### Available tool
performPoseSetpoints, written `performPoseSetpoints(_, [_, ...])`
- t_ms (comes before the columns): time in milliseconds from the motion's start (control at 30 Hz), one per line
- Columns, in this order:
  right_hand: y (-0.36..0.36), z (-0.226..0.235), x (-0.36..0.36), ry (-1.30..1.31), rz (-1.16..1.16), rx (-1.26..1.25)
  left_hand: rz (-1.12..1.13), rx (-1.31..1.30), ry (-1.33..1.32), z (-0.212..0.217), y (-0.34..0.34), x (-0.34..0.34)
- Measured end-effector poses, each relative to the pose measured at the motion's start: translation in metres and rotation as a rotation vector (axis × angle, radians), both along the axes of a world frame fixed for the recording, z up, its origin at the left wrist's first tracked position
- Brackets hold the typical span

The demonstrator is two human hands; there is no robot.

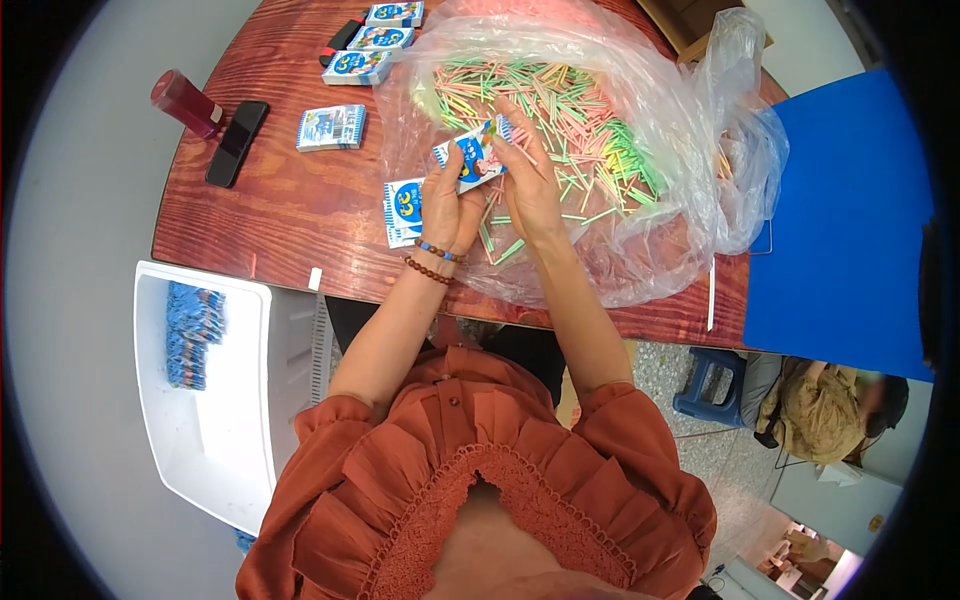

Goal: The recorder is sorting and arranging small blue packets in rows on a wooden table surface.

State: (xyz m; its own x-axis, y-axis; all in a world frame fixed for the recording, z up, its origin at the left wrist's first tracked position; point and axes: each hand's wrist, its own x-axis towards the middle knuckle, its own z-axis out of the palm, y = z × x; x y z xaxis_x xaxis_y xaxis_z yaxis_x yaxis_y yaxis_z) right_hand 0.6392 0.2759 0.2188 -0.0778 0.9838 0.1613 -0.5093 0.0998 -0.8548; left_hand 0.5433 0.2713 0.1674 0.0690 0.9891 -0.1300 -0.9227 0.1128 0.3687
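Observation:
A small blue-and-white printed packet (470,172) is held over the near edge of an opened clear plastic bag (400,110). My left hand (455,208) grips its lower left side, thumb on the front. At the packet's right end is my right hand (535,195), its thumb against the edge and fingers curled behind; any sticks between those fingers are hard to make out. Beyond both hands, the bag holds a heap of thin pink, green and yellow sticks (560,115). Flat packets (402,212) lie on the table beside my left hand.
On the reddish wooden table (290,220) are a bundle of packets (331,128), more bundles (358,66) farther back, a black phone (237,145) and a red bottle (187,102). A white bin (255,400) holding packets stands at left. A blue panel (830,220) is at right.

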Motion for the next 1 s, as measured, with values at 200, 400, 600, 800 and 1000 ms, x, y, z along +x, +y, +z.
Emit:
performPoseSetpoints(200, [0.014, 0.004, 0.002, -0.133, -0.038, 0.092, -0.033, 0.011, -0.032, 0.0, 0.004, 0.0])
performPoseSetpoints(400, [0.024, 0.017, 0.012, -0.355, -0.024, 0.067, -0.053, -0.014, -0.089, -0.002, 0.008, 0.0])
performPoseSetpoints(600, [0.043, 0.004, 0.031, -0.854, 0.086, 0.2, -0.055, -0.005, -0.076, -0.009, 0.016, -0.005])
performPoseSetpoints(800, [0.059, -0.014, 0.074, -1.312, 0.22, -0.06, 0.062, -0.089, -0.048, -0.022, 0.018, -0.038])
performPoseSetpoints(1000, [0.052, -0.041, 0.067, -1.643, 0.149, 0.563, 0.108, -0.089, -0.003, -0.02, 0.008, -0.046])
